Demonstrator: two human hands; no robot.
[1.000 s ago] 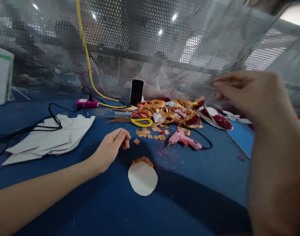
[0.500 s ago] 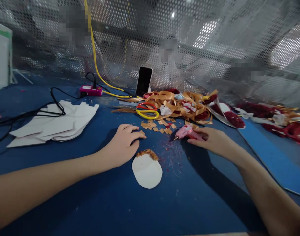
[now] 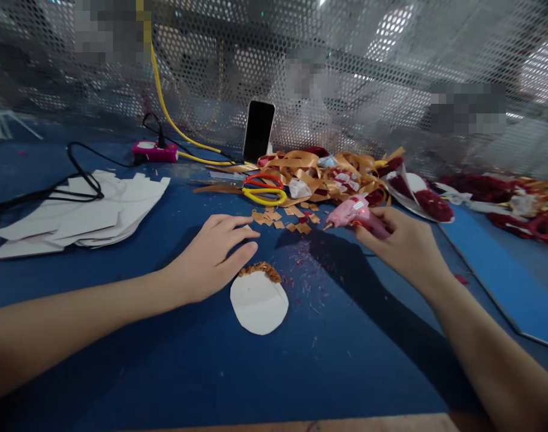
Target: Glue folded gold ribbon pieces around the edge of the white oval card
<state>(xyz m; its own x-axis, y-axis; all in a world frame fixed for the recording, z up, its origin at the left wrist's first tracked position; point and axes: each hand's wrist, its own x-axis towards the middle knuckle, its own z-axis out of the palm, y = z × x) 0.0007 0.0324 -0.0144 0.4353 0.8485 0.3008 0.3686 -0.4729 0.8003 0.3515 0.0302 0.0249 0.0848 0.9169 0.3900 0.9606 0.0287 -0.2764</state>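
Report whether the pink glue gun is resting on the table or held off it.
Held off it: the right hand grips the glue gun, and its shadow lies apart from its nozzle.

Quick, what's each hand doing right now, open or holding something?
Left hand: open, fingers loosely spread, near the white disc.
Right hand: closed around the glue gun.

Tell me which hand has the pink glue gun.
The right hand, gripping the pink glue gun by its handle; the left hand is apart from it, beside the white disc.
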